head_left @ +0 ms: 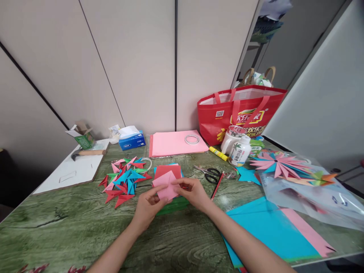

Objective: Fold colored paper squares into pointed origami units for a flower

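A small pink paper square (165, 183) with crease lines is held up between my two hands. My left hand (149, 204) pinches its lower left edge. At the right edge, the fingers of my right hand (193, 192) are closed on it too. Just behind and below lies a stack of coloured paper squares, with a red square (172, 171) on top and green sheets (174, 206) showing at the front. To the left rests a pile of folded paper pieces (127, 180) in red, blue, pink and green.
Black-handled scissors (212, 176) and a red pencil (217, 185) lie right of the stack. Farther right are a white bottle (239, 152), a yellow glue stick (218, 153) and blue paper sheets (264, 231). A hammer (88, 152) lies on a white board (74, 172). Behind stands a red bag (210, 121).
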Tool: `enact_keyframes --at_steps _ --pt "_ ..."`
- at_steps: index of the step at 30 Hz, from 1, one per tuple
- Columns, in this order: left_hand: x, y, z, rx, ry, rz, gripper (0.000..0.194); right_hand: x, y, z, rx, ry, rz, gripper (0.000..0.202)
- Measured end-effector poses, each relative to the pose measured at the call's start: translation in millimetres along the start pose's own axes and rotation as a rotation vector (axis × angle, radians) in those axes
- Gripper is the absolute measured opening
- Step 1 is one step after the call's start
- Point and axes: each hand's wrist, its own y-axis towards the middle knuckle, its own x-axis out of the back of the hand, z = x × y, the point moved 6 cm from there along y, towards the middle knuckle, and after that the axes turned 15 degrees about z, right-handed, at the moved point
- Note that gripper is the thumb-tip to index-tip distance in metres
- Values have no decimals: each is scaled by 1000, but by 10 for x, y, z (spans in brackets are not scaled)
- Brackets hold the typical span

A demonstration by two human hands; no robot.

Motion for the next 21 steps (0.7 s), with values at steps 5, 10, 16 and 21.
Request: enact_keyframes --at_steps 5,10,16,21 --pt "-2 -5 -1 32 46 2 32 39 -1 -51 -42 133 -79 26" --pt "-28 -6 9 12 72 24 31 -26 -5 -107 -98 301 -25 35" --pt "-24 1 107 29 158 51 53 -53 -27 -129 -139 314 -47 26" --pt "-3 -3 114 42 222 23 56 -53 -36 -163 -155 330 -96 30"
